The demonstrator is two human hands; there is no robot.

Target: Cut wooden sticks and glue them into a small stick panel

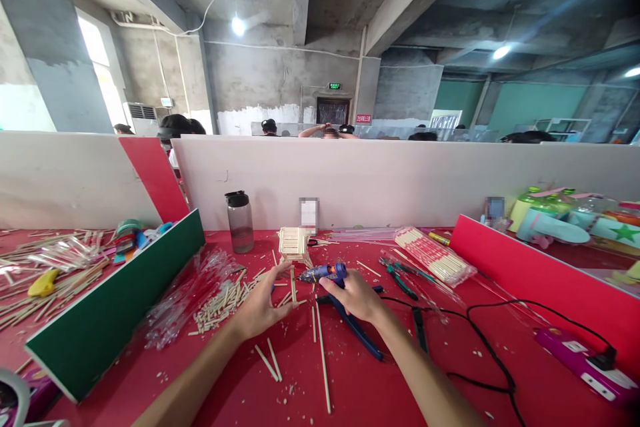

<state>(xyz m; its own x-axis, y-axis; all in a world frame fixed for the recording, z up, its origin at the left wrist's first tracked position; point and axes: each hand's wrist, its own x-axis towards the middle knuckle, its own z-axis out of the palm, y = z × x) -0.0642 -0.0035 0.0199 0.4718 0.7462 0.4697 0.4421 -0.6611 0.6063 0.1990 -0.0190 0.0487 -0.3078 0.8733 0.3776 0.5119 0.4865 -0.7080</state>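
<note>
Your left hand [260, 307] was closed in a narrow pinch, thumb and fingertips on a thin wooden stick [293, 288] that stood just above the red bench [360, 380]. Your right hand [356, 297] was wrapped around a blue glue gun [324, 273], its nozzle pointing left and nearly meeting the stick. Both hands sat close together near the middle of the bench.

Just behind them stood a small frame of glued sticks [295, 243], and farther back to the left a dark water bottle [240, 221] stood upright against the white partition [400, 180]. A heap of short cut sticks [220, 303] lay just left of your left hand, beside crumpled clear wrapping [187, 293]. A green divider board [115, 313] ran along the left side, and a red divider board [525, 273] along the right.

Under your right wrist lay a blue-handled cutter [360, 333]. Green-handled pliers [400, 278] lay a little to the right of it, near a sealed pack of sticks [435, 257]. 1 long loose stick [324, 360] lay between your forearms. A black cable [480, 337] looped across the bench toward a purple power strip [580, 355] at the far right.
</note>
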